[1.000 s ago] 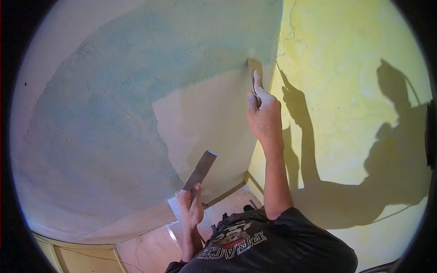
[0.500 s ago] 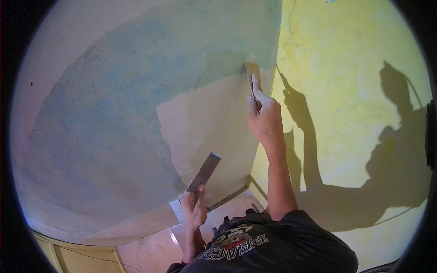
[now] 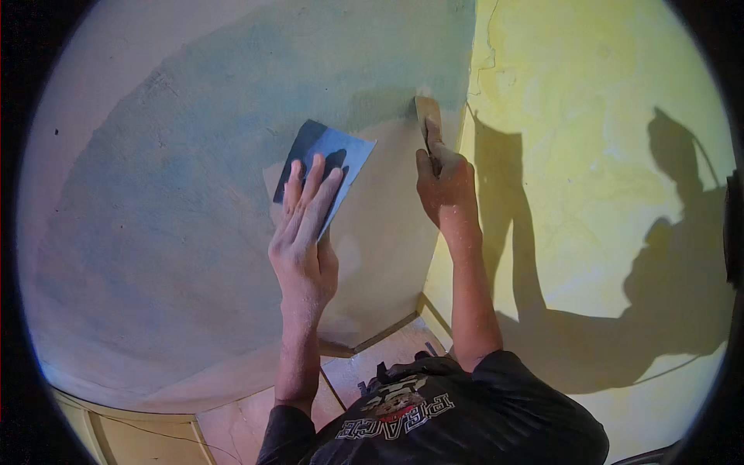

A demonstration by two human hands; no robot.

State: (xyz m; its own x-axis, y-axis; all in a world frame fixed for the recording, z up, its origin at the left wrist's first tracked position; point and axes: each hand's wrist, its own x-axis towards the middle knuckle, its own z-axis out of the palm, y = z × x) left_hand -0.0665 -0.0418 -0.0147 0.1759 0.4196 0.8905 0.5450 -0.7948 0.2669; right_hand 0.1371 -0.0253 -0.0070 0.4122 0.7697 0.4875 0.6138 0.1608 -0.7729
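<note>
My right hand (image 3: pixel 448 186) is closed round a narrow putty knife (image 3: pixel 427 113), its blade up against the wall beside the corner. The blade's tip lies near the upper edge of a smooth pale patch of filler (image 3: pixel 372 225). To its left, my left hand (image 3: pixel 302 252) is raised in front of the wall, gripping a wide, flat metal plate (image 3: pixel 350 149). Several fingers lie across the plate's face, and its dark and bluish-grey surface shows around them. Pale dust or filler speckles both hands.
Blue-green, uneven wall (image 3: pixel 178 186) spreads to the left, and a yellow wall (image 3: pixel 566 101) meets it at the corner. My shadow (image 3: pixel 682 256) falls on the yellow wall. Below are a pinkish floor (image 3: pixel 252 415), a skirting edge (image 3: pixel 387 332) and a yellowish panel (image 3: pixel 147 442).
My left hand has risen from low by the floor to the middle of the wall, turning the plate's face into view. My right hand and the putty knife have shifted slightly left.
</note>
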